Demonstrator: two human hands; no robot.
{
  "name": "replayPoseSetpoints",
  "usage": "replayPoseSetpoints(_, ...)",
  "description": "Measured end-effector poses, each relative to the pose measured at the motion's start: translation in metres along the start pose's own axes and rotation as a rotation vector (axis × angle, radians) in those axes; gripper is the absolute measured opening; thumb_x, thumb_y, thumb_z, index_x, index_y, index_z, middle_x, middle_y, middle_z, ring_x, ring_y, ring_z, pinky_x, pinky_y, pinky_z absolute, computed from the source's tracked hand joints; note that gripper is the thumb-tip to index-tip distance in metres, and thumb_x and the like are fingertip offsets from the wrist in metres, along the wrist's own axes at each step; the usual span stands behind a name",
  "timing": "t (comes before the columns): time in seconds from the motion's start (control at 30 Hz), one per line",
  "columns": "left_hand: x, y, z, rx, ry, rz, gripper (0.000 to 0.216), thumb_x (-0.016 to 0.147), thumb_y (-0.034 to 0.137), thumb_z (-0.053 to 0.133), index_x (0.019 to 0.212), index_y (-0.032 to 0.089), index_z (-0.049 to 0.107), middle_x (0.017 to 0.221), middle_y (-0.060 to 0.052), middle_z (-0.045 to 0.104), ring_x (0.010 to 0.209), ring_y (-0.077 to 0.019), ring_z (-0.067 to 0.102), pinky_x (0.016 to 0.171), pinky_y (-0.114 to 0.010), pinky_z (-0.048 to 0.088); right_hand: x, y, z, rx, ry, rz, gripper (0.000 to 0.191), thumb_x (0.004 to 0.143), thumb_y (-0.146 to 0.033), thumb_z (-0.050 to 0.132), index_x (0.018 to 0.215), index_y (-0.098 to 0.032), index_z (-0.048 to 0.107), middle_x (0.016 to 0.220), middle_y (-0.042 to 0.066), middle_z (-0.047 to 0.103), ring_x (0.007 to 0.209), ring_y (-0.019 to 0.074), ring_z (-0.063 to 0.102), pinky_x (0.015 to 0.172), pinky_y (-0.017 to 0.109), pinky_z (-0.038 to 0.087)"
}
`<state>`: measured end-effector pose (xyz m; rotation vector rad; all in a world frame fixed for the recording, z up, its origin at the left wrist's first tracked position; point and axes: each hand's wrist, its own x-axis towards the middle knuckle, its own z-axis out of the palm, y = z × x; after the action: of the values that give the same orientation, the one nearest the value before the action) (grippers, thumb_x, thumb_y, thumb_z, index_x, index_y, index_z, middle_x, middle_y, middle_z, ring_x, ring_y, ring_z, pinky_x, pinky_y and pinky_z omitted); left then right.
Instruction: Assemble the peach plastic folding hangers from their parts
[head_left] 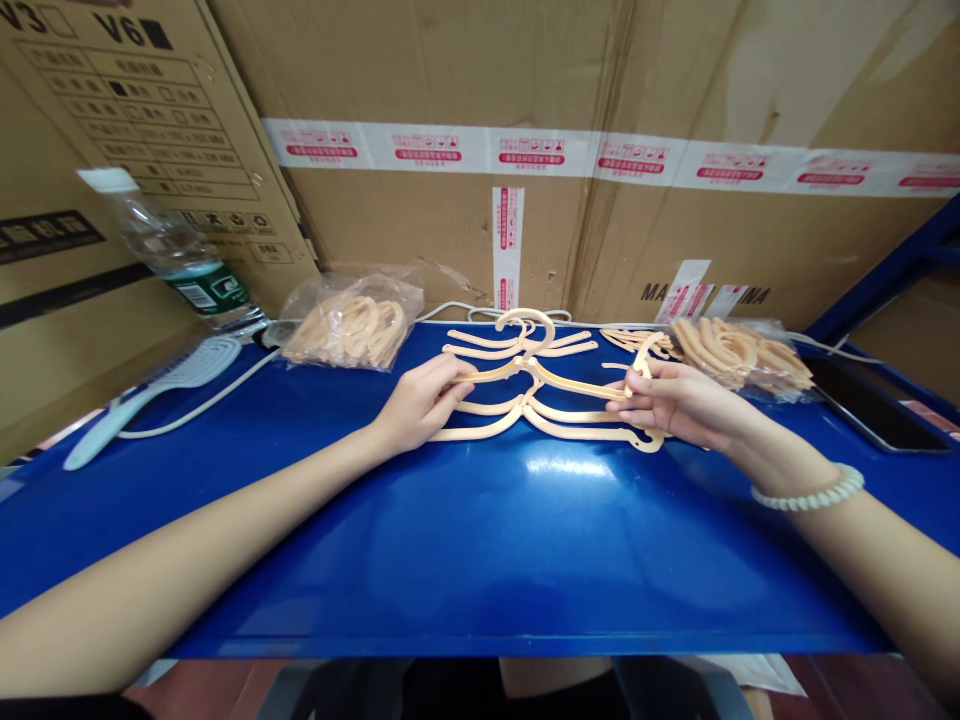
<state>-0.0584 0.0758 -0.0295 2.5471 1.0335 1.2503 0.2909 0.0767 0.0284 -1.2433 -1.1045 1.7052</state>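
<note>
Head view showed the left hand (pixel 420 402) and right hand (pixel 675 402) each pinched shut on one end of a peach hanger (pixel 570 384), held just over the hanger stack (pixel 570 428) on the blue counter (pixel 480 540). Holding both ends level would probably keep it aligned with the stack.

Both forearms (pixel 225 540) are bare; a pale beaded bracelet (pixel 810 492) sits just behind the right grip (pixel 675 405).
</note>
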Motion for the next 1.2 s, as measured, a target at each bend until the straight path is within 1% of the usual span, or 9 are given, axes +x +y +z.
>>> replayPoseSetpoints(0.1,0.0,0.0,0.0,-0.006,-0.007,0.009,0.012,0.102,0.019,0.051,0.099,0.015,0.062,0.088,-0.004,0.061,0.078,-0.0167,0.058,0.073,-0.027,0.046,0.001,0.003,0.002,-0.024,0.022,-0.046,0.016,0.09,-0.008,0.069,0.078,-0.016,0.062,0.088,0.008,0.075,0.078,0.0185,0.077,0.076,0.028,0.065)
replayPoseSetpoints(0.2,0.0,-0.001,0.001,-0.01,-0.013,0.019,0.013,0.102,0.02,0.05,0.099,0.015,0.062,0.089,-0.004,0.062,0.079,-0.0172,0.058,0.074,-0.027,0.047,0.003,0.008,0.002,-0.04,0.04,-0.129,0.02,0.082,-0.014,0.081,0.077,-0.017,0.062,0.083,0.005,0.073,0.075,0.0175,0.076,0.07,0.024,0.064)
replayPoseSetpoints(0.33,0.0,-0.002,0.001,-0.015,-0.018,0.016,0.015,0.103,0.021,0.05,0.099,0.014,0.063,0.088,-0.004,0.062,0.079,-0.0172,0.058,0.074,-0.027,0.047,0.006,0.015,0.003,-0.057,0.047,-0.235,0.037,0.067,-0.027,0.095,0.076,-0.017,0.061,0.081,0.004,0.073,0.073,0.0178,0.076,0.064,0.021,0.062)
replayPoseSetpoints(0.6,-0.001,-0.004,0.002,-0.009,-0.047,0.005,0.022,0.104,0.026,0.047,0.103,0.014,0.064,0.093,-0.007,0.067,0.084,-0.0196,0.063,0.078,-0.029,0.048,0.01,0.024,0.008,-0.119,0.125,-0.358,0.053,0.056,-0.045,0.1,0.078,-0.02,0.058,0.068,0.0,0.068,0.064,0.0141,0.07,0.064,0.023,0.06)
replayPoseSetpoints(0.73,0.0,-0.002,0.002,-0.01,-0.076,-0.044,0.025,0.105,0.03,0.044,0.105,0.014,0.064,0.096,-0.008,0.07,0.086,-0.0205,0.066,0.079,-0.03,0.049,0.009,0.023,0.01,-0.113,0.161,-0.432,0.05,0.06,-0.045,0.097,0.08,-0.021,0.058,0.074,-0.001,0.067,0.069,0.016,0.07,0.067,0.027,0.06)
replayPoseSetpoints(0.9,0.007,0.003,-0.008,-0.004,-0.184,-0.109,0.026,0.105,0.033,0.042,0.117,0.017,0.058,0.096,-0.005,0.07,0.082,-0.0195,0.066,0.074,-0.03,0.048,0.004,0.009,0.002,-0.096,0.124,-0.439,0.04,0.074,-0.041,0.086,0.104,-0.026,0.064,0.097,0.001,0.071,0.08,0.0162,0.066,0.056,0.023,0.05)
replayPoseSetpoints(0.97,0.012,0.005,-0.018,0.006,-0.251,-0.089,0.024,0.105,0.034,0.041,0.112,0.017,0.057,0.092,-0.004,0.067,0.077,-0.0184,0.064,0.071,-0.028,0.047,0.003,-0.001,-0.007,-0.121,0.121,-0.436,0.026,0.081,-0.041,0.08,0.097,-0.026,0.067,0.102,0.002,0.07,0.08,0.0163,0.062,0.056,0.024,0.049)
replayPoseSetpoints(1.07,0.019,0.006,-0.038,0.039,-0.37,-0.045,0.021,0.105,0.034,0.044,0.099,0.018,0.056,0.087,-0.003,0.064,0.075,-0.0176,0.06,0.069,-0.028,0.044,0.003,-0.016,-0.022,-0.135,0.115,-0.423,0.016,0.087,-0.042,0.073,0.084,-0.026,0.068,0.087,0.003,0.066,0.073,0.0182,0.058,0.053,0.028,0.047)
replayPoseSetpoints(1.2,0.024,0.012,-0.056,0.036,-0.462,0.012,0.021,0.105,0.033,0.048,0.094,0.019,0.059,0.091,-0.004,0.062,0.085,-0.0188,0.059,0.077,-0.028,0.044,0.0,-0.028,-0.039,-0.163,0.037,-0.373,0.013,0.084,-0.034,0.077,0.079,-0.024,0.07,0.074,0.001,0.06,0.066,0.0146,0.055,0.052,0.027,0.043)
